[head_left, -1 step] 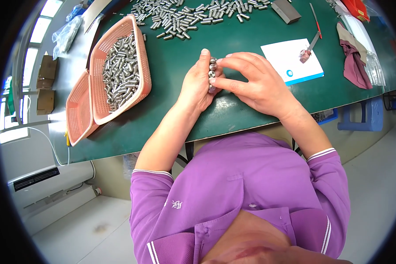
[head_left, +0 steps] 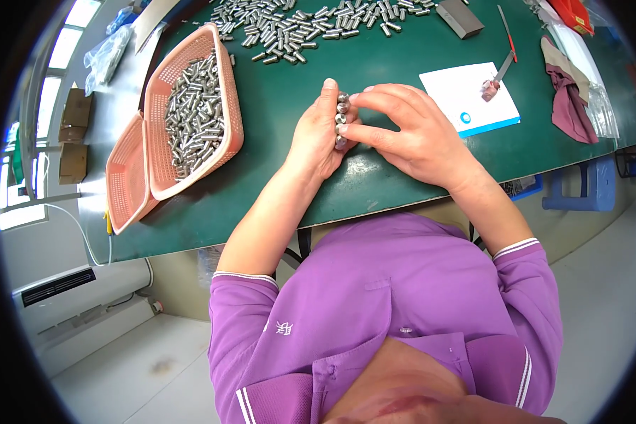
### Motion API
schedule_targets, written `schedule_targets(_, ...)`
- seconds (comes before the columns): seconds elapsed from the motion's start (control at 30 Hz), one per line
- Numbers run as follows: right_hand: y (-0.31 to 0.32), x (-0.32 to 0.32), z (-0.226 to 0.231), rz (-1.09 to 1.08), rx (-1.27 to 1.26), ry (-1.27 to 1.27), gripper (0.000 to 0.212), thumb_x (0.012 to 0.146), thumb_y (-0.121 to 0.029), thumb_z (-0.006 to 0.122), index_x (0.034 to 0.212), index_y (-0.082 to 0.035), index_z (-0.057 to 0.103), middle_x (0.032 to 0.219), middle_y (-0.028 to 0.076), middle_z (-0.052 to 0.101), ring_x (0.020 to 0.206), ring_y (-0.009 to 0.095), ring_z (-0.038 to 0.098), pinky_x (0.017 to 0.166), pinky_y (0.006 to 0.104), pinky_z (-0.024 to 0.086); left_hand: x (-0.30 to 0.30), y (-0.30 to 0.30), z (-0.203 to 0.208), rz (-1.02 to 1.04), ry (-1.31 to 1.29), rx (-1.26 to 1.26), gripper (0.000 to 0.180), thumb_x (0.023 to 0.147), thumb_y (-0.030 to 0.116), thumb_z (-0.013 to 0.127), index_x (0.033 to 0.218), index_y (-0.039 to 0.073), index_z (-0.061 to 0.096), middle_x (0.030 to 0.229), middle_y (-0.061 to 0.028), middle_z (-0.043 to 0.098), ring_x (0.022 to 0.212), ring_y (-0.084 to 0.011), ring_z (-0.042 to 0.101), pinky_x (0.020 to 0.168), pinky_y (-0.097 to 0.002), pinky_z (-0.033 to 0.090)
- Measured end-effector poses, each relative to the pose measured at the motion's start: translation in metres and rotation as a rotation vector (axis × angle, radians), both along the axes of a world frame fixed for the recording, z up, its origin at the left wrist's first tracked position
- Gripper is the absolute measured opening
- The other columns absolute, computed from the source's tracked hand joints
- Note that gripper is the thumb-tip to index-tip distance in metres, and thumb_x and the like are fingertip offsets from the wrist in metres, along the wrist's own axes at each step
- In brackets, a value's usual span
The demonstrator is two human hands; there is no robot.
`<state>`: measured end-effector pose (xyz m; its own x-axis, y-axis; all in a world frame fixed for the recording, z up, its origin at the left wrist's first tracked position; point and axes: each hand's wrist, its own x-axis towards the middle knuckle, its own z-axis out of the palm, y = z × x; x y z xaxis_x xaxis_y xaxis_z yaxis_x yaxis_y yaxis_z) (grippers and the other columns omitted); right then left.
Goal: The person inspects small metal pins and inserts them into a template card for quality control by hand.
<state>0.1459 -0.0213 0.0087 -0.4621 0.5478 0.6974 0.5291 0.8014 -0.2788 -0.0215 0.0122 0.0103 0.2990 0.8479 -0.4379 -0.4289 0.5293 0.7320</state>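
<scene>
My left hand [head_left: 316, 138] is closed around several short silvery metal pins [head_left: 341, 119], stacked in a row with their round ends facing right. The left thumb points up along the row. From the right, my right hand [head_left: 420, 138] meets the same pins, its index finger at the upper end and its thumb near the lower end, with a gap between them. Its other fingers are partly hidden. Both hands are above the green table [head_left: 283, 92] near its front edge. More metal pins [head_left: 283, 35] lie in a loose pile at the far side.
At the left, a pink plastic basket [head_left: 231, 106] holds many pins, beside another pink basket [head_left: 126, 173]. On the right are a white sheet [head_left: 449, 88] with a thin blade-like tool [head_left: 503, 67], a grey block [head_left: 461, 18] and a maroon cloth [head_left: 571, 106].
</scene>
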Motion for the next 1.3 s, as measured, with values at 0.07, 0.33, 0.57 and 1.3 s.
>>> schedule_targets(0.07,0.001,0.000,0.000,-0.012,-0.012,0.001,0.044,0.070,-0.003,0.068,0.110,-0.021,0.068,0.119,0.004,0.057,0.109,0.027,0.056,0.089,0.0407,0.048,-0.002,0.000,0.000,-0.011,-0.009,0.006,0.037,0.100,0.042,0.045,0.085,0.008,0.048,0.061,0.0007,0.043,0.047,-0.0074,0.038,0.036,-0.0210,0.030)
schedule_targets(0.33,-0.003,0.001,0.004,0.063,0.010,0.013,0.038,0.070,-0.004,0.068,0.104,-0.019,0.070,0.118,0.003,0.059,0.108,0.026,0.057,0.089,0.0396,0.048,-0.003,0.003,-0.008,-0.035,-0.084,0.065,0.040,0.099,0.046,0.046,0.086,0.008,0.047,0.066,-0.0013,0.045,0.050,-0.0099,0.040,0.041,-0.0226,0.032)
schedule_targets(0.57,0.001,0.051,0.022,-0.288,0.080,0.031,0.036,0.069,0.003,0.062,0.101,-0.012,0.068,0.103,0.004,0.063,0.101,0.027,0.060,0.086,0.0390,0.049,-0.008,0.005,-0.011,-0.160,-0.114,0.172,0.042,0.096,0.051,0.048,0.085,0.010,0.044,0.064,-0.0017,0.042,0.050,-0.0101,0.040,0.041,-0.0214,0.027)
schedule_targets(1.3,0.037,0.184,0.011,-0.413,0.063,0.308,0.018,0.085,-0.004,0.060,0.103,-0.006,0.058,0.096,0.005,0.066,0.088,0.021,0.065,0.079,0.0320,0.052,0.136,0.031,-0.014,-0.228,1.200,1.216,0.030,0.088,0.029,0.062,0.078,0.001,0.058,0.079,-0.0178,0.062,0.071,-0.0364,0.060,0.067,-0.0436,0.048)
